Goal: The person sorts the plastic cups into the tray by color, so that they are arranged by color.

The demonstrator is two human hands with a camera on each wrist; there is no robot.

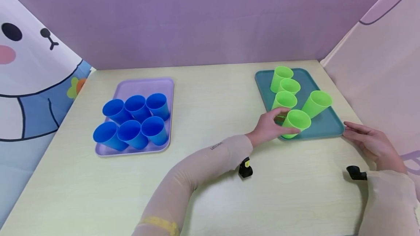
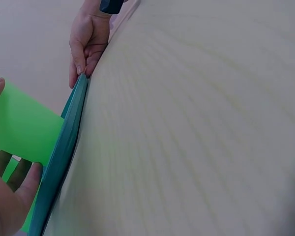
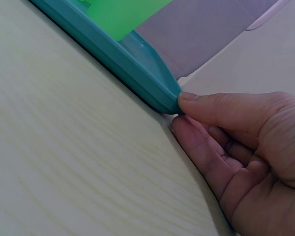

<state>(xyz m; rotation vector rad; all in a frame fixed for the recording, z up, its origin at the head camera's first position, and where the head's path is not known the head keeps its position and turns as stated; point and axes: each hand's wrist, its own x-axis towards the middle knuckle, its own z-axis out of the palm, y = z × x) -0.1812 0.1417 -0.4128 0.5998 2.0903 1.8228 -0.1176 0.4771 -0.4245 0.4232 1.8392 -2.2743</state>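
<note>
My left hand [image 1: 270, 126] grips a green cup [image 1: 298, 118] at the near left corner of the teal tray [image 1: 323, 126]. Thumb and fingers lie on opposite sides of that cup, which stands upright. Several more green cups [image 1: 284, 99] stand on the same tray, most in a line behind the held one and one to its right. At the tray's near right corner, my right hand [image 1: 374, 143] pinches the rim; the right wrist view shows the thumb [image 3: 221, 109] on the corner with the index finger just below.
On the left of the pale wooden table [image 1: 210, 108] lies a purple tray [image 1: 141, 86] with several blue cups [image 1: 131, 134] in two rows. A purple backdrop [image 1: 203, 21] rises behind the table, with printed cloth on both sides.
</note>
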